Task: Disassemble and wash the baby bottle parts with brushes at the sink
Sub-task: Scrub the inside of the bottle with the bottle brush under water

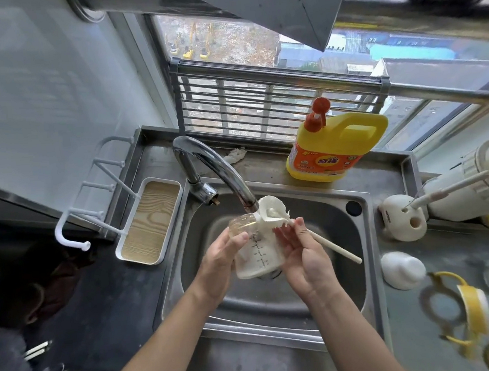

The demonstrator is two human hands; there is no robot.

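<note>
Over a stainless-steel sink (320,209), seen from the head camera, a person holds a clear plastic baby bottle with printed measuring marks (257,255), tilted so that its open mouth sits just below the spout of a curved chrome tap (207,164). The left hand (222,262) grasps the bottle from the side, thumb across its upper wall. The right hand (306,256) lies against the bottle's other side and grips the pale stick handle of a white sponge-headed bottle brush (268,211), whose head rests at the bottle's rim, touching the spout. The bottle's lower part looks milky white. On the ledge behind the sink stands a yellow detergent jug with an orange pump top (336,147). Left of the basin lies a white oblong tray with a wood-grain floor (150,221), beside a white hook rack (93,196). On the right counter sit a white rounded brush holder with holes (402,217), a thin white brush (451,186) standing in it, a white domed cap (402,270) and a yellow handled bottle collar (472,311), somewhat blurred.
</note>
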